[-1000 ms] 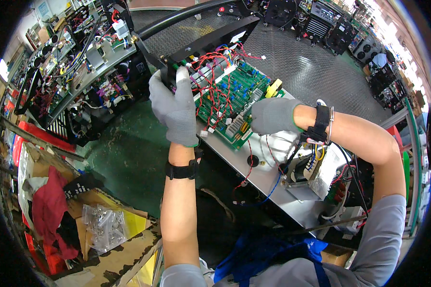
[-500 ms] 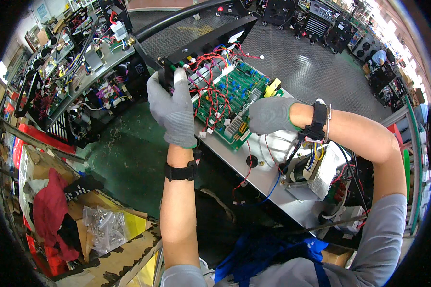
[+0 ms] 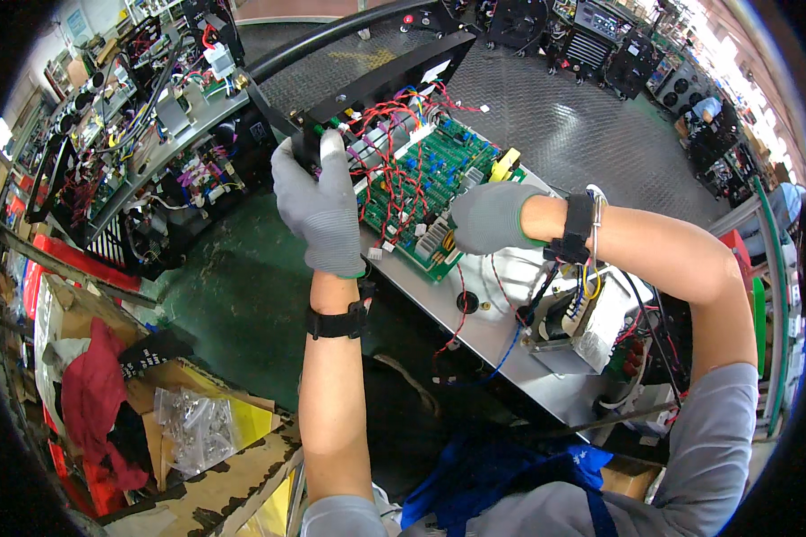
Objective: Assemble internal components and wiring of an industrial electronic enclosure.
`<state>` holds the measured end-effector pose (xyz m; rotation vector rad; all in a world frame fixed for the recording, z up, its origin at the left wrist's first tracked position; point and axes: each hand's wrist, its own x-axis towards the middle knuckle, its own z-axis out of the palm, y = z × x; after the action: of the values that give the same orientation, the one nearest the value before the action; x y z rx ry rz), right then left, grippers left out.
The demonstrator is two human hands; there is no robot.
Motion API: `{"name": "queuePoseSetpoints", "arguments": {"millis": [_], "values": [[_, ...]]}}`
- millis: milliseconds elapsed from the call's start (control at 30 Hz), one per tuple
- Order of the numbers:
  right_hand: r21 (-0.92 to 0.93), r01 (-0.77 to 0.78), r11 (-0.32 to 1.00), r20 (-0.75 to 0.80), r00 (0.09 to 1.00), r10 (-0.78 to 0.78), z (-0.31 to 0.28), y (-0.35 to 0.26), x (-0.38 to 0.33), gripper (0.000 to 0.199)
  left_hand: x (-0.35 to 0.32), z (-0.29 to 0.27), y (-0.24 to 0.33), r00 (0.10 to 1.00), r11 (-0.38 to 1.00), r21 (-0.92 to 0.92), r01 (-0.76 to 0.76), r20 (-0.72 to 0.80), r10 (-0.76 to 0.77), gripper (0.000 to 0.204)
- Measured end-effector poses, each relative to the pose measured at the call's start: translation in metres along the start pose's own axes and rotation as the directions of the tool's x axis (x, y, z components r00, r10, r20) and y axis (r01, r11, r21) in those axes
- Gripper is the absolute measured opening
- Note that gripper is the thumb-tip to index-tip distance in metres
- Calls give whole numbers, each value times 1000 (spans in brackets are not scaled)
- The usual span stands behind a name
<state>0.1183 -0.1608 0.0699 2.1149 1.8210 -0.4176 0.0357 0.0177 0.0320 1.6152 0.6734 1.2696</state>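
At the lower left, a worn cardboard carton (image 3: pixel 233 458) holds a clear bag of small metal parts (image 3: pixel 192 430), with a red cloth (image 3: pixel 94 385) draped beside it. To the right, at the near end of a silver metal plate (image 3: pixel 488 329), sits a coil unit (image 3: pixel 600 318) in a bright housing, loose cables around it.

Farther up the plate, the gloved right hand (image 3: pixel 495 218) lies over the right side of a green circuit board (image 3: pixel 443 166), near a yellow block (image 3: pixel 505 166). Its fingertips are hidden underneath, so I cannot tell whether they are closed on anything. Over the last second it has slid slightly leftward, further onto the board; the board itself seems to lie just as it did on the plate's far part, so the contact looks like a small adjustment.

The gloved left hand (image 3: pixel 321 201) keeps its place, thumb and fingers seemingly clamped about the near left corner of a black panel (image 3: pixel 390 85) along the plate's far edge. Red wires (image 3: pixel 403 174) spread tangled from there over the board.

Beyond, another wired unit (image 3: pixel 170 148) stands at left, and dark machines (image 3: pixel 595 45) line the far floor.
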Motion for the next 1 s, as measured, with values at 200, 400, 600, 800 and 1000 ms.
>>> {"name": "queuePoseSetpoints", "arguments": {"millis": [200, 400, 600, 800, 1000], "values": [[-208, 278, 938, 153, 956, -250, 3, 14, 7, 15, -2, 0, 3, 1000, 999, -32, -26, 5, 26, 40], [-56, 118, 991, 59, 992, -114, 16, 10, 4, 16, -2, 2, 12, 998, 993, 111, -49, -44, 55, 47], [301, -258, 918, 199, 959, 204, -14, 10, -15, 29, -29, 5, 39, 936, 916, 290, -278, -132, 326, 60], [376, -300, 876, 242, 945, 220, -56, 38, -70, 29, -90, 2, 80, 217, 708, -157, -688, 887, 408, 31], [41, -299, 953, 119, 949, 292, -26, 55, -85, 31, -138, 22, 56, -31, 606, -8, -796, 999, -28, 18]]}}
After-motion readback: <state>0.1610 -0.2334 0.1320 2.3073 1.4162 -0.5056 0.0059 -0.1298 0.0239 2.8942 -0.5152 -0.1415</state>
